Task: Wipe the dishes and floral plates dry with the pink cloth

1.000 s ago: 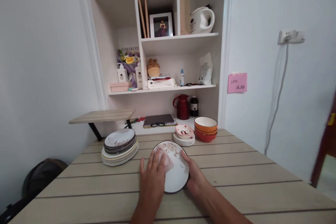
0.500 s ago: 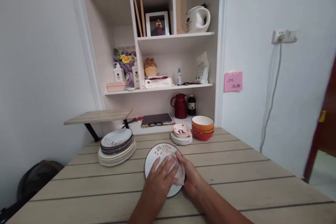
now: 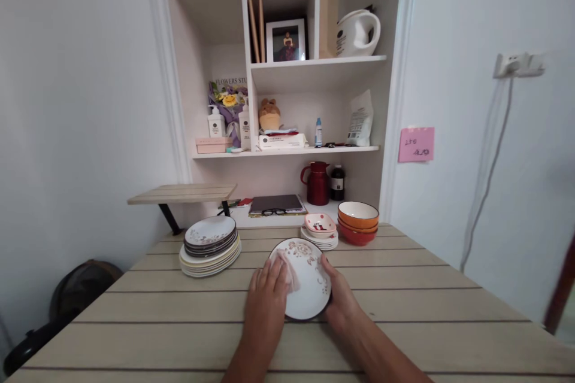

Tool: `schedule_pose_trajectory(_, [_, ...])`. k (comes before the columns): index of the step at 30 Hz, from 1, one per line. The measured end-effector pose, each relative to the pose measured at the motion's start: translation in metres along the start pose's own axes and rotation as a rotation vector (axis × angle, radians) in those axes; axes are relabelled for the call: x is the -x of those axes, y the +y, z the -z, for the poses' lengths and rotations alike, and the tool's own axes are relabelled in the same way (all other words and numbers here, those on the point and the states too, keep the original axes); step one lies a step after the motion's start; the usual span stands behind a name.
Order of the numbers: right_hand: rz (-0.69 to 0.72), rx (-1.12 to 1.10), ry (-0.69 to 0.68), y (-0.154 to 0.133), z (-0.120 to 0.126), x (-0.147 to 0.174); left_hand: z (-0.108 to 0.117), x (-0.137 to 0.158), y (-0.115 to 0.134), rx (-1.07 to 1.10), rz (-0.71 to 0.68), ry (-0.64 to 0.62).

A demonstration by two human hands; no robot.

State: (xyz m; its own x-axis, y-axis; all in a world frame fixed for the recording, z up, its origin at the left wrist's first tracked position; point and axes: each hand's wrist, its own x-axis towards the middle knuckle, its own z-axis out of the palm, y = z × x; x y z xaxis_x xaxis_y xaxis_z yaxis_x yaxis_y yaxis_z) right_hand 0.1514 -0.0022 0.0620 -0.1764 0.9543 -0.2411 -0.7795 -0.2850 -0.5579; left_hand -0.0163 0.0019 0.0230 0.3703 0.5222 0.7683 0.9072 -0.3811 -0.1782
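Observation:
A white plate (image 3: 309,290) with a dark rim and a brown flower pattern is tilted up above the table, facing me. My right hand (image 3: 340,296) grips its right edge, thumb on the front and the other fingers behind it. With my left hand (image 3: 268,293) I press a pale pink cloth (image 3: 287,269) against the plate's left side. The fingers of that hand lie closed over the cloth, and part of it sticks out past them.
At the left stands a stack of plates (image 3: 210,248). Behind the held plate are small white dishes with a pink patterned bowl (image 3: 320,225), and orange and red bowls (image 3: 358,222). A raised wooden shelf (image 3: 184,193) sits at the table's back left; a red jug (image 3: 318,184) stands behind.
My left hand has moved the cloth from the plate's right side to its left side. The plate is tilted up more toward me. The view has turned slightly left.

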Motion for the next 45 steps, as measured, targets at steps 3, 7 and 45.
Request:
schedule_pose_trajectory(3, [0.064, -0.032, -0.013, -0.010, 0.007, -0.004, -0.001, 0.002, 0.003, 0.061, -0.141, -0.042])
schedule_pose_trajectory(7, [0.049, -0.025, -0.017, -0.014, 0.010, -0.005, 0.009, 0.002, 0.007, 0.114, -0.212, -0.097])
schedule_pose_trajectory(45, [-0.063, -0.002, -0.127, -0.013, 0.003, -0.001, 0.021, -0.008, -0.003, 0.018, -0.032, 0.159])
